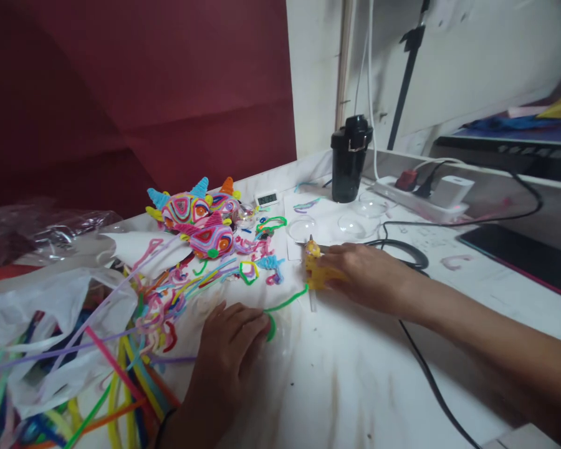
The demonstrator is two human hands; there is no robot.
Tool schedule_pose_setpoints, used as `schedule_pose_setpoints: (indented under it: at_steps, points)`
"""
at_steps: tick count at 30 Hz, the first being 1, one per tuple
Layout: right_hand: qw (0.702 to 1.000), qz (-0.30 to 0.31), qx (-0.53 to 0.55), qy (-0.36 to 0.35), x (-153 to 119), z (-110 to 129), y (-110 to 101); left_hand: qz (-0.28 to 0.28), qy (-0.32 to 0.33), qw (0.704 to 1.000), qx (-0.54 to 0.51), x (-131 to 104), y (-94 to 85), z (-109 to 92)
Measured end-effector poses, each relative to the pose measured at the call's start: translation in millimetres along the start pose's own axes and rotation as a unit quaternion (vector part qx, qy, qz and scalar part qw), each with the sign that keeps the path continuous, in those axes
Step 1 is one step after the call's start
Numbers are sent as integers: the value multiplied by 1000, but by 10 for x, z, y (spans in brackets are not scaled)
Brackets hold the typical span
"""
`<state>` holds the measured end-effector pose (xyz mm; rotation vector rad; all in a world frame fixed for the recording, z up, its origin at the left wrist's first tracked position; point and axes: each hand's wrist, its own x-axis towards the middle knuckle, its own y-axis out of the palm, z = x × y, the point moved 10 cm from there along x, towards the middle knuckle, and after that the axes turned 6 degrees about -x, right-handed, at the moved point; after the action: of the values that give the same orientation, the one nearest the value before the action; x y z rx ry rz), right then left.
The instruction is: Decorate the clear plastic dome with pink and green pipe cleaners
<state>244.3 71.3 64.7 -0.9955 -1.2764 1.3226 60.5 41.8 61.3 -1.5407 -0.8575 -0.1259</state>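
My right hand point(355, 271) is closed around a yellow hot glue gun point(315, 274), whose nozzle points away from me and a clear glue stick shows at its near end. My left hand point(231, 337) is on the table to the left, fingers curled at a coiled green pipe cleaner point(272, 327). The pipe cleaner's loose end runs up to the right, toward the glue gun. What looks like a clear plastic dome shows faintly under the coil; my fingers hide part of it.
Colourful pipe-cleaner masks point(210, 240) with horns stand at the back left, near pipe-cleaner scraps point(262, 249). Bundled pipe cleaners and a plastic bag point(107, 299) fill the left. Behind are clear domes point(350, 226), a black cup point(350, 165), a power strip point(416, 202) and a phone point(523, 259).
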Motion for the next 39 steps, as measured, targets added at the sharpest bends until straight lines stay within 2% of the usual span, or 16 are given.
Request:
schedule_pose_setpoints:
  at_steps: [5, 11, 17, 20, 22, 24, 27, 29, 34, 39]
  points:
    - [997, 29, -65, -3, -44, -86, 100, -40, -9, 999, 1, -53, -52, 18]
    - [996, 11, -83, 6, -38, -101, 228, -47, -13, 999, -15, -86, -24, 52]
    - [998, -37, -40, 7, -35, -189, 232, -33, -36, 998, -44, -73, -15, 60]
    - [998, -61, -4, 10, -85, -273, 148, -33, -51, 996, -62, -65, -15, 60]
    - [995, -75, 62, 23, -130, -358, 59, -34, -59, 995, -69, -65, -15, 62]
    - [968, -100, 227, 41, -180, -455, -54, -36, -66, 994, -74, -67, -21, 59]
    - [897, -99, 425, 72, -238, -515, -129, -40, -71, 993, -85, -68, -35, 52]
    - [869, -69, 483, 78, -257, -444, -116, -40, -74, 992, -90, -70, -38, 50]
    - [787, 46, 615, 26, -279, -44, 74, -39, -89, 991, -97, -89, -21, 74]
    - [750, 125, 648, 33, -277, 150, 322, -42, -89, 991, -93, -90, -25, 68]
